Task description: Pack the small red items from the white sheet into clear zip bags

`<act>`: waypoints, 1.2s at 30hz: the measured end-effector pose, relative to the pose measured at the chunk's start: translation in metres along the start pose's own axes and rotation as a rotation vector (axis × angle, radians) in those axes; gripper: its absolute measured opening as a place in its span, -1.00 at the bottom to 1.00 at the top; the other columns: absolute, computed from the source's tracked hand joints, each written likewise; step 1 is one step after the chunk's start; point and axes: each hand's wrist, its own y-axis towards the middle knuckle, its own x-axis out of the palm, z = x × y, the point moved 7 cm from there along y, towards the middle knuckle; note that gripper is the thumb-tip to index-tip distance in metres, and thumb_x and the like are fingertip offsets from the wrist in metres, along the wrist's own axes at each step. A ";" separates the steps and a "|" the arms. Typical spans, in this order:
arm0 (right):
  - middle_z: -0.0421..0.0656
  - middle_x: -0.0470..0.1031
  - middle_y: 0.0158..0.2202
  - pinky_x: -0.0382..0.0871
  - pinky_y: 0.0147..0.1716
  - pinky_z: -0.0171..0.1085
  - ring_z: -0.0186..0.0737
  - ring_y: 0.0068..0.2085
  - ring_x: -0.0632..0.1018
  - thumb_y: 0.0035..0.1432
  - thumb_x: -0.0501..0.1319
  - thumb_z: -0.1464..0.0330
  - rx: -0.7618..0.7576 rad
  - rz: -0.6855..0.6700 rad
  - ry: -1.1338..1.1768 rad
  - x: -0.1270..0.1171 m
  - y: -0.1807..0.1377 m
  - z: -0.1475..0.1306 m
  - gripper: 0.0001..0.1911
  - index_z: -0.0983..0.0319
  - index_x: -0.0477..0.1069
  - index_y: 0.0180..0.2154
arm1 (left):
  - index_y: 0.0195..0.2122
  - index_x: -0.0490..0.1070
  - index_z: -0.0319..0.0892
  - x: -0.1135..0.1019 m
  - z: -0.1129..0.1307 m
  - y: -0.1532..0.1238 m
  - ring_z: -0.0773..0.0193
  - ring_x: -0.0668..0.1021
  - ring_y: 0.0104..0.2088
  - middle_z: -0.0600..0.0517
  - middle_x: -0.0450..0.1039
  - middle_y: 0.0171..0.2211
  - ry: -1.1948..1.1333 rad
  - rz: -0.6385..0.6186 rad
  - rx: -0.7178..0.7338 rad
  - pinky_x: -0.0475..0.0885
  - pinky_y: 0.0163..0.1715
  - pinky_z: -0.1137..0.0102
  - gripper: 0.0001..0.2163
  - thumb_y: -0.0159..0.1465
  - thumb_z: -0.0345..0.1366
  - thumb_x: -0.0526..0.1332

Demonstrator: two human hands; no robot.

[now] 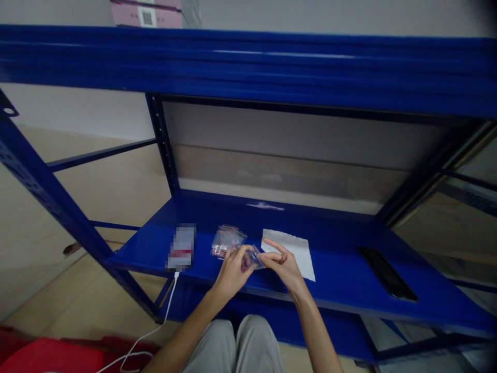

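Observation:
Between my two hands, above the front of the blue shelf, is a small clear plastic bag [254, 257] with something reddish inside that is too small to name. My left hand [235, 267] is closed around the bag's left part. At the bag's right end, the thumb and index finger of my right hand [282, 263] pinch its edge, the other fingers extended. Just beyond my left hand lie several clear zip bags [228, 239] with small red and silvery contents. A white sheet of paper [295, 248] lies flat behind my right hand, which partly covers it.
A phone with a blurred screen [181, 247] lies at the left of the blue shelf [334, 259], a white cable [171, 298] running down from it. To the right is a black phone-like slab [387, 273]. A thick blue beam [248, 67] crosses above; pink boxes [147, 14] stand higher up.

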 end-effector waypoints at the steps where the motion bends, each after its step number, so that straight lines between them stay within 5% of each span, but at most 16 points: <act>1: -0.11 0.57 -0.44 0.40 -0.26 -0.18 -0.18 -0.38 0.56 -0.20 0.37 0.24 -0.006 0.015 -0.010 -0.001 -0.001 -0.002 -0.31 0.36 0.29 -0.01 | -0.08 0.17 -0.10 -0.003 0.002 -0.003 0.23 0.45 -0.29 0.08 0.41 -0.35 -0.012 0.039 -0.004 0.26 -0.14 0.25 -0.63 0.08 -0.30 0.21; 4: -0.09 0.57 -0.45 0.41 -0.31 -0.19 -0.16 -0.41 0.56 -0.20 0.38 0.25 -0.047 0.079 -0.070 -0.004 -0.005 -0.009 -0.36 0.33 0.31 -0.05 | -0.11 0.13 -0.17 -0.020 0.012 -0.015 0.07 0.33 -0.02 -0.12 0.26 -0.05 -0.020 0.221 -0.002 0.21 -0.04 0.15 -0.53 -0.01 -0.20 0.27; 6: -0.10 0.57 -0.47 0.41 -0.35 -0.23 -0.16 -0.41 0.56 -0.20 0.38 0.26 -0.083 0.115 -0.110 -0.005 -0.009 -0.014 -0.40 0.31 0.33 -0.08 | -0.27 0.18 -0.17 -0.029 0.018 -0.020 0.03 0.25 0.06 -0.16 0.17 0.01 -0.016 0.286 -0.031 0.21 -0.03 0.12 -0.73 0.07 -0.19 0.20; 10: -0.13 0.54 -0.51 0.38 -0.52 -0.32 -0.20 -0.47 0.54 -0.22 0.38 0.25 -0.123 0.133 -0.138 0.003 -0.013 -0.019 -0.47 0.28 0.35 -0.16 | -0.49 0.22 -0.16 -0.030 0.030 -0.016 0.07 0.22 0.10 -0.07 0.23 -0.04 0.028 0.225 -0.067 0.18 0.00 0.13 -0.83 0.20 -0.22 0.07; 17: -0.15 0.51 -0.48 0.32 -0.58 -0.38 -0.31 -0.52 0.46 -0.09 0.29 0.28 -0.207 0.176 -0.320 0.012 -0.017 -0.030 -0.60 0.27 0.34 -0.18 | -0.25 0.35 -0.15 -0.028 0.036 -0.007 0.11 0.25 0.08 -0.10 0.23 -0.01 0.156 0.236 0.026 0.20 0.00 0.13 -0.81 0.26 -0.37 -0.03; 23: -0.21 0.46 -0.42 0.30 -0.59 -0.39 -0.31 -0.50 0.47 -0.09 0.17 0.41 -0.262 0.314 -0.615 0.001 -0.017 -0.035 -0.70 0.19 0.38 -0.22 | -0.52 0.34 -0.19 -0.025 0.046 -0.009 0.06 0.23 0.12 -0.08 0.32 -0.06 0.225 0.184 0.106 0.16 0.00 0.11 -0.88 0.13 -0.44 0.09; 27: -0.11 0.46 -0.23 0.37 -0.52 -0.35 -0.21 -0.34 0.51 -0.09 0.22 0.36 -0.162 0.175 -0.354 -0.004 -0.014 -0.020 -0.70 0.21 0.38 -0.22 | -0.54 0.32 -0.18 -0.023 0.049 -0.005 0.12 0.27 0.11 -0.04 0.33 0.00 0.157 0.138 0.105 0.13 0.02 0.12 -0.84 0.14 -0.46 0.05; 31: -0.03 0.37 0.00 0.39 -0.22 -0.16 -0.06 -0.05 0.44 0.04 0.12 0.07 0.047 -0.073 0.157 -0.001 -0.017 0.003 -0.52 0.18 0.34 -0.05 | -0.45 0.34 -0.16 -0.024 0.049 0.009 0.16 0.24 0.13 -0.02 0.30 0.03 0.019 0.119 0.072 0.16 0.02 0.16 -0.81 0.23 -0.39 -0.02; 34: -0.03 0.40 -0.02 0.40 -0.20 -0.13 -0.08 -0.11 0.48 0.10 -0.03 -0.03 0.205 -0.085 0.387 -0.008 -0.021 0.023 -0.44 0.19 0.34 -0.03 | -0.41 0.34 -0.15 -0.016 0.053 0.022 0.20 0.22 0.14 0.03 0.26 0.07 -0.104 0.047 0.098 0.15 0.05 0.20 -0.76 0.28 -0.33 -0.08; 36: -0.05 0.44 -0.06 0.43 -0.25 -0.18 -0.12 -0.16 0.52 0.10 0.05 0.02 0.259 -0.040 0.417 -0.018 -0.022 0.032 -0.49 0.17 0.34 -0.02 | -0.41 0.34 -0.15 -0.006 0.055 0.029 0.23 0.22 0.14 0.05 0.25 0.07 -0.162 -0.001 0.124 0.15 0.06 0.24 -0.75 0.30 -0.30 -0.09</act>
